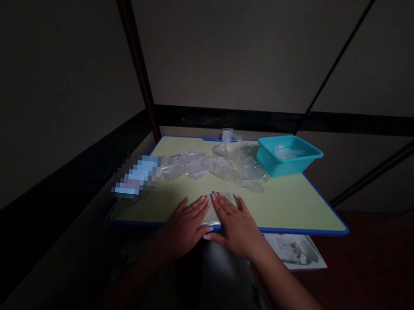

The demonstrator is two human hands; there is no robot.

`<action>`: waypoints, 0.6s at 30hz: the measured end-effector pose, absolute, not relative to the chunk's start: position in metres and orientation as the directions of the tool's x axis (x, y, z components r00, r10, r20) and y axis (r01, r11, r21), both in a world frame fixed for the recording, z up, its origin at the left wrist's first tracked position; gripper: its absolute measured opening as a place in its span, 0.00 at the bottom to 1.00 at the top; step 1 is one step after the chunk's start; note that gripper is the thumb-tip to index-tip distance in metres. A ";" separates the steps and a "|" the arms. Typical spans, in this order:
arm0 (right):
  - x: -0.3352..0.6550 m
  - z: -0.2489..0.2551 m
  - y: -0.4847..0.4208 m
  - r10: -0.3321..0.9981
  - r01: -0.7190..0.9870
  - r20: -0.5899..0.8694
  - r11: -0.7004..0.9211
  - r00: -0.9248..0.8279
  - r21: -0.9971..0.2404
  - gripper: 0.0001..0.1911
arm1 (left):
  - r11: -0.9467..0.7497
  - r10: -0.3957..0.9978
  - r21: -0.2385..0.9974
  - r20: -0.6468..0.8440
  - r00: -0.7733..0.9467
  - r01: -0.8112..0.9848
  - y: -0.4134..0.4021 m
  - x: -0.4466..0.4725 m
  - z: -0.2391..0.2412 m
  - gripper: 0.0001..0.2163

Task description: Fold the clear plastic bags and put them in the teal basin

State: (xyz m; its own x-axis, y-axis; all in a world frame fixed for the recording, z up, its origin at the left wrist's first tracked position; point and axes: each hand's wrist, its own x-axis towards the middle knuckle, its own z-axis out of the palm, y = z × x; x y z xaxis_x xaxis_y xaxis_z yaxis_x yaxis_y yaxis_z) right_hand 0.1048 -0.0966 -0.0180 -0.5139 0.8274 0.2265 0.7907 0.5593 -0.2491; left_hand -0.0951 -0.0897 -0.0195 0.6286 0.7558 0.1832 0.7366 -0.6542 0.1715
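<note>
Hands flat: I am pressing my left hand (pixel 184 225) and right hand (pixel 238 225) side by side on a clear plastic bag (pixel 213 218), with my fingers stretched out and close together, gripping nothing. The bag is lying at the near edge of the yellow-green table (pixel 290 203) (blue rim), partly covered by both palms. A loose pile of clear bags (pixel 213 168) is sitting farther back, mid-table. A teal tub (pixel 288 156) is standing at the far right corner, holding more plastic.
</note>
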 end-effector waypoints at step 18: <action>0.128 0.010 -0.102 0.878 0.624 0.305 0.478 -0.369 -0.619 0.13 | -0.521 0.826 0.678 0.246 0.508 0.519 -0.086 -0.100 0.008 0.15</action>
State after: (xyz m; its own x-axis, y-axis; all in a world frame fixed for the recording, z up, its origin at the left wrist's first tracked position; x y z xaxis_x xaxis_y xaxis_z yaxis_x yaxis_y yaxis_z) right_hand 0.1281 -0.1021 0.0099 -0.3695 0.8776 0.3054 0.6236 0.4778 -0.6187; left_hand -0.0999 -0.0859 0.0079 0.5078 0.8257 0.2458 0.5189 -0.5209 0.6778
